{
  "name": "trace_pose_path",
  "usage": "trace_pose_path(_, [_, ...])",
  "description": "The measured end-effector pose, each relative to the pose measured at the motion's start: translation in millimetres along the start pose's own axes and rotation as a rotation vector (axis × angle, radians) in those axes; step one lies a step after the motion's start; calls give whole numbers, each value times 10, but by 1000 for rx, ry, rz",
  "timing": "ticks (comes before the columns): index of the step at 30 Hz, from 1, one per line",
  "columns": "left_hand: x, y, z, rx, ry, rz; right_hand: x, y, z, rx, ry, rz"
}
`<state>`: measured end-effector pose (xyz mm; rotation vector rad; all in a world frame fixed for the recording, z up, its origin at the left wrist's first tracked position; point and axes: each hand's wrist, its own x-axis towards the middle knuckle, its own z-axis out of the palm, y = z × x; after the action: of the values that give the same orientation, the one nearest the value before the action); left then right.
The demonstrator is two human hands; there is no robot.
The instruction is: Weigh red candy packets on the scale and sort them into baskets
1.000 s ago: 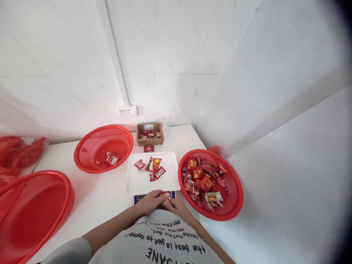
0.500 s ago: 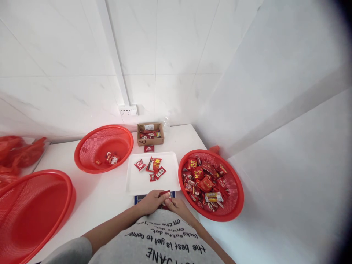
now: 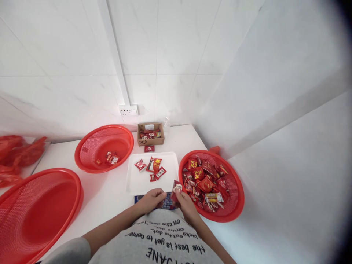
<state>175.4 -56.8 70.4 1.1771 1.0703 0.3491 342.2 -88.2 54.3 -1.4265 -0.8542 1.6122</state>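
Note:
A dark red snack packet (image 3: 175,189) with a pale print is pinched in my right hand (image 3: 187,206), raised at the near right corner of a white tray (image 3: 134,183). My left hand (image 3: 151,201) is closed at the tray's near edge, thumb against curled fingers, with nothing visible in it. Between and under my hands shows a blue keypad (image 3: 167,201), partly hidden by the left one. On the tray lie several red packets, among them a larger red and yellow packet (image 3: 154,165), a red and white packet (image 3: 140,165) and a narrow packet (image 3: 160,173).
To the right stands a red basket (image 3: 238,198) heaped with red packets. Another red basket (image 3: 79,161) at the back left holds a few, and a third basket (image 3: 78,198) is at near left. Behind the tray are a cardboard box (image 3: 150,140) of packets and a single packet (image 3: 149,148).
My hands have come apart. The right one has moved right and slightly up with the snack packet, while the left has let go of it and stayed about where it was. More keypad shows.

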Motion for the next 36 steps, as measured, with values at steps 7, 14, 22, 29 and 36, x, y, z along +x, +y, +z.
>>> trace_pose_path(7, [4, -101, -47, 7, 12, -47, 61, -232, -343, 556, 254, -23])
trace_pose_path(14, [17, -110, -45, 17, 19, -56, 90, -325, -616, 539, 253, -128])
trace_pose_path(22, [18, -128, -47, 23, 26, -52, 87, -361, -727, 765, 308, -107])
trace_pose_path(29, [18, -117, -39, 40, 22, -55, 104, -339, -800, 738, 323, -134])
trace_pose_path(36, [24, -137, -47, 78, 23, -38, 93, -373, -799, 779, 288, -142])
